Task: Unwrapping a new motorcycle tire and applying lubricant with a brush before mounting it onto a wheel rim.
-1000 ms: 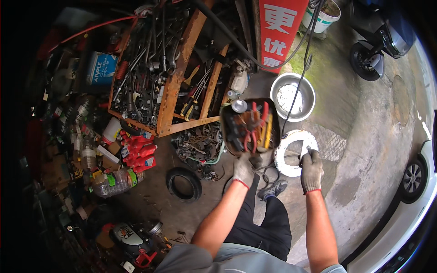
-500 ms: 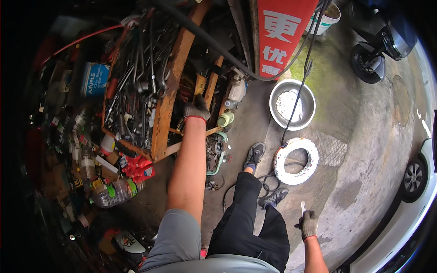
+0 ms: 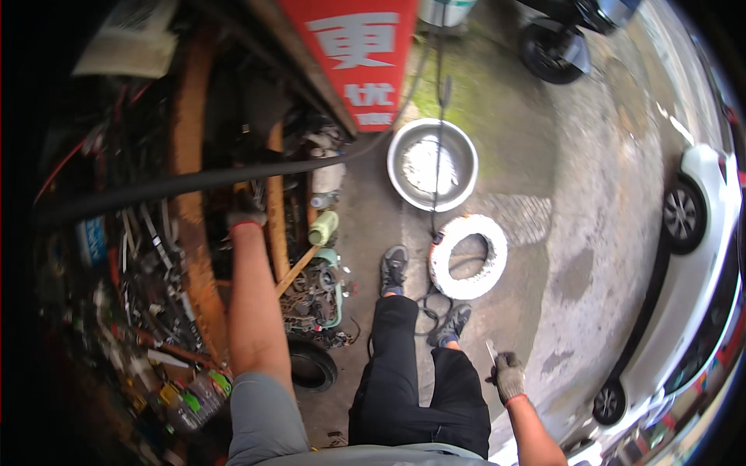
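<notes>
My left hand (image 3: 247, 216), in a red-cuffed work glove, reaches into a dark gap between two wooden boards of a rack (image 3: 194, 155). Its fingers are lost in shadow and blur, so whatever they touch is hidden. Off to the lower right, my right hand (image 3: 510, 377), also gloved, is closed around a thin, flat, pale metal strip (image 3: 491, 352) that sticks out beyond the fingers. Left of the rack's long board lie many wrenches and other metal tools (image 3: 159, 237), partly smeared by motion. A yellow-green bottle (image 3: 323, 227) lies beside the right-hand board.
A black hose (image 3: 233, 177) crosses in front of the rack. Ahead of my feet are a metal basin (image 3: 471, 159) and a white-wrapped ring (image 3: 499, 256). A red sign (image 3: 365, 46) stands beyond. A tyre (image 3: 312, 365) lies beside my left arm; a white car (image 3: 688, 287) is at right.
The view has swung, shifting the basin, ring and sign leftward. My left hand is still in the rack, now in deeper shadow. My right hand keeps hold of the strip. A tyre now shows.
</notes>
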